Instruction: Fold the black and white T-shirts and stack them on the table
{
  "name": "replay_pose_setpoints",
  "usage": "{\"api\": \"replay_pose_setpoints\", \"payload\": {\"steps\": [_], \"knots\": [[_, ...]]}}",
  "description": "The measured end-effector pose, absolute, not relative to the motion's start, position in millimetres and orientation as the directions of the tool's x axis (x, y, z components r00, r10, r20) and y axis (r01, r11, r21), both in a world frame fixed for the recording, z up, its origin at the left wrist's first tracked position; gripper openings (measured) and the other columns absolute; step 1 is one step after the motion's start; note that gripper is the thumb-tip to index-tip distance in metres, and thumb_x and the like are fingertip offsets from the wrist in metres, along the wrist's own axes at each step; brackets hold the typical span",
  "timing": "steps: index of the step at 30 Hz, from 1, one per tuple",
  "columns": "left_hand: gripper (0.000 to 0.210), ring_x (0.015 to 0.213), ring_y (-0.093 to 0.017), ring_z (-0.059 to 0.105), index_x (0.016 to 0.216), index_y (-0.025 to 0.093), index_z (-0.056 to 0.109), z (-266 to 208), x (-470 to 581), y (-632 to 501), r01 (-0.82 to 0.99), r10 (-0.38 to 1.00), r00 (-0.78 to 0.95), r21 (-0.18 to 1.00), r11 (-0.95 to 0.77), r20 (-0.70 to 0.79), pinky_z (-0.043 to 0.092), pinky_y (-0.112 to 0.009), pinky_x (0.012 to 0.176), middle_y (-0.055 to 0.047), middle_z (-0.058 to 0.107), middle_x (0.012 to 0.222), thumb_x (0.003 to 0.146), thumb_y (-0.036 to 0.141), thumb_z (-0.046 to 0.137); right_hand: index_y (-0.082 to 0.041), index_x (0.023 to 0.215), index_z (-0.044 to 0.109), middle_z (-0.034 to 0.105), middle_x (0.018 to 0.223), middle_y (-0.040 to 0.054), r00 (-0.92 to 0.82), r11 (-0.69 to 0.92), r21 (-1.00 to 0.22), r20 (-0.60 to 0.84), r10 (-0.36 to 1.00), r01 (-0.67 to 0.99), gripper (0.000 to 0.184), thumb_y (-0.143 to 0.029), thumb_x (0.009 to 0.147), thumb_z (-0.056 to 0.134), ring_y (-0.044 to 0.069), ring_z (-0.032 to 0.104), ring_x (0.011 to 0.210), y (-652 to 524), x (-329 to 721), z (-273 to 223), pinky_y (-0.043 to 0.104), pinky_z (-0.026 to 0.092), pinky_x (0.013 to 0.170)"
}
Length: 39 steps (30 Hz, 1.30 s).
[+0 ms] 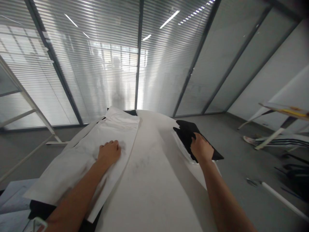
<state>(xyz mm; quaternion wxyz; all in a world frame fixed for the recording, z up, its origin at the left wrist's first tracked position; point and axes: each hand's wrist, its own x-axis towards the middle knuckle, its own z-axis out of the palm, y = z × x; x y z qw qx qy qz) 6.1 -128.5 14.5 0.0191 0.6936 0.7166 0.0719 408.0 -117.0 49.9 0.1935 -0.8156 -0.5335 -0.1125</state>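
A long white cloth (pixel 79 161) lies spread along the left side of the white table (pixel 154 190), with black material (pixel 41 207) showing from under its near end. On top of this cloth rests my left hand (pixel 109 150), palm down with its fingers curled in; whatever is under them is hidden. At the table's right edge my right hand (pixel 202 149) grips a folded black cloth (pixel 187 132), thumb and fingers closed on it. White, shiny material (pixel 182 148) shows beneath the black cloth.
A pale metal frame (pixel 31 103) stands at the left. Papers (pixel 18 193) lie at the lower left. To the right are another table (pixel 285 111), a person's striped leg (pixel 282 140), scissors (pixel 251 182) and a white roll (pixel 282 199) on the floor. Blind-covered glass panels (pixel 116 64) close the back.
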Motion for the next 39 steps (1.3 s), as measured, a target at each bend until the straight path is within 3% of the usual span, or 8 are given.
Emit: {"api": "replay_pose_setpoints", "payload": {"steps": [3, 6, 11, 15, 19, 24, 29, 39], "knots": [[0.020, 0.093, -0.024, 0.060, 0.090, 0.019, 0.059, 13.4, 9.5, -127.9, 0.962, 0.990, 0.012, 0.270, -0.050, 0.143, 0.042, -0.042, 0.084, -0.009, 0.064, 0.097, 0.086, 0.026, 0.040, -0.021, 0.127, 0.057, 0.067, 0.113, 0.0145, 0.470, -0.339, -0.338, 0.471, 0.746, 0.878, 0.039, -0.034, 0.093, 0.043, 0.028, 0.065, 0.088, -117.5, 406.1, 55.8, 0.038, 0.045, 0.076], [0.022, 0.091, -0.020, 0.059, 0.096, 0.020, 0.059, 13.4, 19.1, -129.9, 0.797, 0.972, 0.078, 0.571, -0.194, 0.221, 0.043, -0.037, 0.087, -0.007, 0.064, 0.098, 0.089, 0.031, 0.041, -0.016, 0.120, 0.060, 0.069, 0.102, 0.0133, 0.448, -0.106, -0.545, 0.546, 0.707, 0.832, 0.040, -0.039, 0.091, 0.046, 0.027, 0.063, 0.089, -121.2, 395.6, 63.5, 0.036, 0.045, 0.078], [0.055, 0.091, -0.020, 0.065, 0.135, 0.024, 0.043, 22.5, 43.8, -142.9, 0.046, 0.998, 0.064, 0.999, -0.012, 0.009, 0.050, -0.036, 0.081, -0.010, 0.064, 0.116, 0.090, 0.057, 0.038, -0.017, 0.108, 0.062, 0.067, 0.096, 0.0056, 0.238, 0.373, -0.796, 0.525, 0.817, 0.477, 0.037, -0.047, 0.087, 0.055, 0.022, 0.059, 0.091, -141.0, 343.5, 65.8, 0.032, 0.045, 0.082], [0.055, 0.100, -0.025, 0.066, 0.125, 0.024, 0.056, 33.1, 54.9, -156.3, -0.307, 0.970, 0.160, 0.925, 0.225, -0.183, 0.053, -0.039, 0.082, -0.007, 0.069, 0.111, 0.086, 0.060, 0.043, -0.021, 0.101, 0.065, 0.065, 0.090, 0.0012, -0.217, 0.350, -0.902, 0.300, 0.929, 0.251, 0.026, -0.041, 0.085, 0.062, 0.018, 0.058, 0.085, -163.0, 299.1, 54.4, 0.028, 0.045, 0.077], [0.045, 0.109, -0.025, 0.063, 0.108, 0.020, 0.066, 44.2, 57.1, -162.7, -0.440, 0.952, 0.162, 0.844, 0.306, -0.261, 0.052, -0.038, 0.091, -0.007, 0.071, 0.108, 0.086, 0.053, 0.047, -0.020, 0.095, 0.067, 0.063, 0.084, -0.0004, -0.563, 0.189, -0.973, 0.083, 0.822, 0.132, 0.024, -0.038, 0.080, 0.069, 0.016, 0.056, 0.078, -173.6, 281.2, 43.0, 0.027, 0.043, 0.071], [0.056, 0.101, -0.030, 0.067, 0.108, 0.016, 0.067, 56.1, 53.3, -163.0, -0.505, 0.898, 0.252, 0.743, 0.439, -0.360, 0.055, -0.043, 0.084, -0.010, 0.073, 0.098, 0.084, 0.062, 0.046, -0.019, 0.091, 0.067, 0.062, 0.080, -0.0021, -0.446, 0.036, -0.999, 0.038, 0.894, -0.013, 0.025, -0.040, 0.078, 0.072, 0.014, 0.056, 0.072, -167.9, 283.4, 37.8, 0.026, 0.041, 0.068], [0.033, 0.083, -0.026, 0.069, 0.098, 0.016, 0.067, 58.1, 45.5, -163.9, -0.432, 0.928, 0.182, 0.821, 0.373, -0.326, 0.056, -0.037, 0.074, -0.007, 0.072, 0.085, 0.068, 0.028, 0.059, -0.020, 0.092, 0.066, 0.065, 0.082, -0.0021, -0.397, -0.083, -0.987, -0.023, 0.918, -0.135, 0.030, -0.037, 0.071, 0.079, 0.014, 0.058, 0.072, -161.5, 288.7, 35.0, 0.026, 0.042, 0.070], [0.061, 0.048, -0.016, 0.052, 0.103, 0.018, 0.063, 50.9, 35.7, -158.8, -0.116, 0.935, 0.070, 0.928, 0.354, -0.348, 0.042, -0.025, 0.043, 0.003, 0.056, 0.056, 0.046, 0.008, 0.043, -0.020, 0.098, 0.067, 0.071, 0.088, 0.0008, -0.429, -0.309, -0.925, -0.193, 0.883, -0.220, 0.038, -0.035, 0.066, 0.082, 0.017, 0.065, 0.075, -163.3, 284.1, 30.3, 0.030, 0.048, 0.074]]}}
